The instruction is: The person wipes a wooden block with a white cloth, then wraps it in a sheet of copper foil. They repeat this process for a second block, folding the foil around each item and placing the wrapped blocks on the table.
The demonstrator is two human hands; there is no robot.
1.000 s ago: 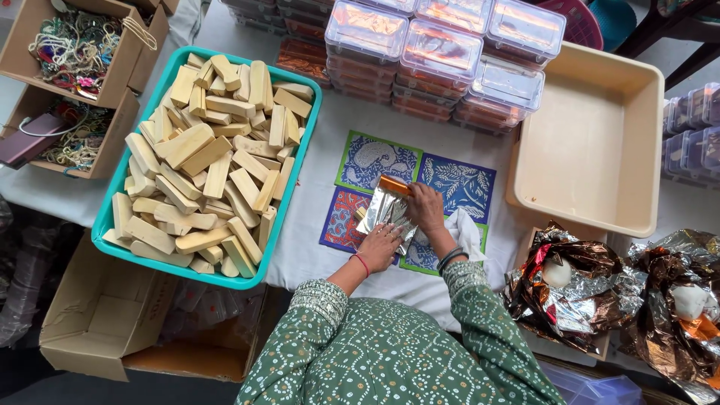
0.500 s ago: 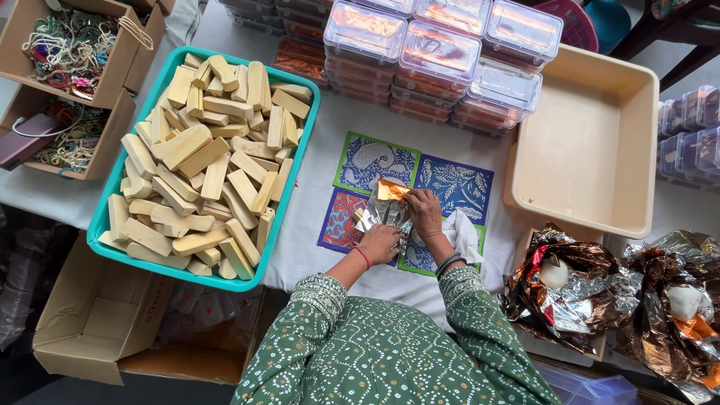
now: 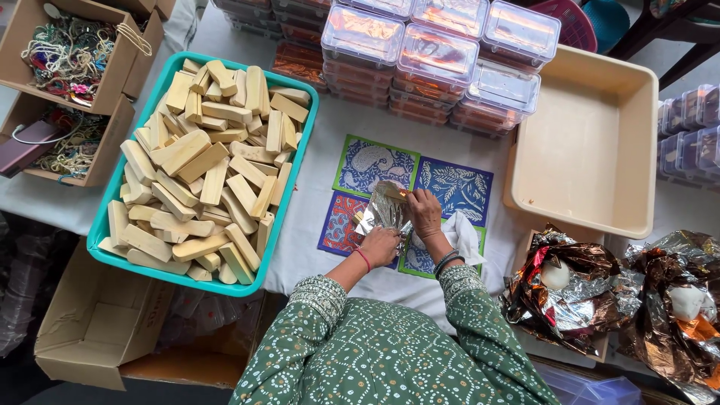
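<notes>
Both hands meet over a crinkled sheet of silver foil lying on patterned blue mats at the middle of the counter. The left hand has its fingers curled, pinching the foil's near edge; the right hand presses its fingers together on the foil's far right corner. To the left sits a teal tray of pale wooden blocks; to the right, a beige tray. Clear lidded boxes are stacked at the far side.
</notes>
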